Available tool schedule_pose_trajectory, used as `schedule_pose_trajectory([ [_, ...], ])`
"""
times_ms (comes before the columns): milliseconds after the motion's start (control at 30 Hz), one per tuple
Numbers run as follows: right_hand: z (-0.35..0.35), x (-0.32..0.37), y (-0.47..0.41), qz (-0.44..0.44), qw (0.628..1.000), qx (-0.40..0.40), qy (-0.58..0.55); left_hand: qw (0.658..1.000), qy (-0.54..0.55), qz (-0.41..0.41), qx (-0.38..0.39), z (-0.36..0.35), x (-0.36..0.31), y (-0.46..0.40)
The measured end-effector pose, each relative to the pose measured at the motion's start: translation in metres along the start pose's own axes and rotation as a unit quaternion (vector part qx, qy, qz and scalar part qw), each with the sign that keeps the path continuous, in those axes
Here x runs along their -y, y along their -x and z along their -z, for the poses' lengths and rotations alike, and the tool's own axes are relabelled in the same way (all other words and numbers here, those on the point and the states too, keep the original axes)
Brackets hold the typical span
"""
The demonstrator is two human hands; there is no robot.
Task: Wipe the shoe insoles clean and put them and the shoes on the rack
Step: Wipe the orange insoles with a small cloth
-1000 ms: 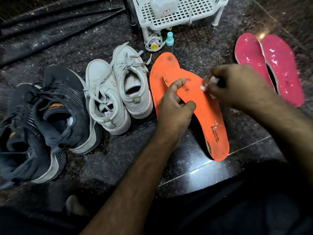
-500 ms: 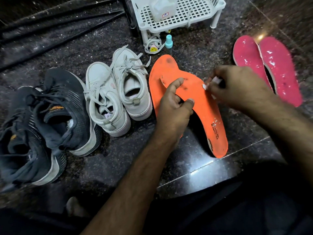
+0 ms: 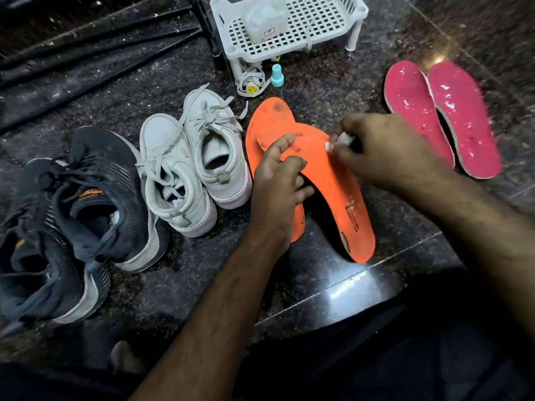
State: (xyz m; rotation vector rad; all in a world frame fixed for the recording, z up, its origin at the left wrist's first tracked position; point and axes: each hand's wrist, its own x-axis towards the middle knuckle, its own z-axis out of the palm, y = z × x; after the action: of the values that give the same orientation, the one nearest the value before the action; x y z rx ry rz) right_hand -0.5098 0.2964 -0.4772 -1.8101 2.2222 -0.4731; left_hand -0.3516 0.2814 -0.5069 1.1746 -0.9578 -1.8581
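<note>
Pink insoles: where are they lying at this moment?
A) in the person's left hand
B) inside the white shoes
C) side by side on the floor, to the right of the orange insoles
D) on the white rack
C: the pink insoles lie side by side on the dark floor, right of the orange insoles.

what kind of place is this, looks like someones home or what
Probably a home, on the floor, though no walls show. A person sits on a polished dark stone floor with worn white sneakers, pink insoles and a small white plastic rack laid out for cleaning.
</note>
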Motion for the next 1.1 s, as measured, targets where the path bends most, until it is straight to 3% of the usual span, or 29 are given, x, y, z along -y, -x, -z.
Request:
schedule_pose_trajectory([
  [167,-0.01,0.031,0.016,0.1,0.991,0.068,-0.061,0.999,-0.032,-0.018,-0.038,0.006,-0.006,0.0],
  [367,0.006,0.001,0.001,-0.02,0.999,0.016,-0.048,0.994,-0.087,-0.053,-0.031,0.006,-0.004,-0.001],
  [567,-0.005,0.031,0.017,0.098,0.99,0.076,-0.072,0.992,-0.097,-0.062,-0.048,0.006,-0.007,-0.001],
  [800,0.008,0.0,0.001,-0.021,0.998,0.029,-0.049,0.995,-0.076,-0.065,-0.031,0.005,-0.005,0.001],
  [1000,-0.005,0.035,0.019,0.098,0.991,0.074,-0.052,0.992,-0.08,-0.071,-0.071,0.008,-0.005,-0.003],
  [1100,-0.002,0.026,0.014,0.063,0.995,0.057,-0.054,0.993,-0.076,-0.064,-0.062,0.007,-0.007,-0.002],
])
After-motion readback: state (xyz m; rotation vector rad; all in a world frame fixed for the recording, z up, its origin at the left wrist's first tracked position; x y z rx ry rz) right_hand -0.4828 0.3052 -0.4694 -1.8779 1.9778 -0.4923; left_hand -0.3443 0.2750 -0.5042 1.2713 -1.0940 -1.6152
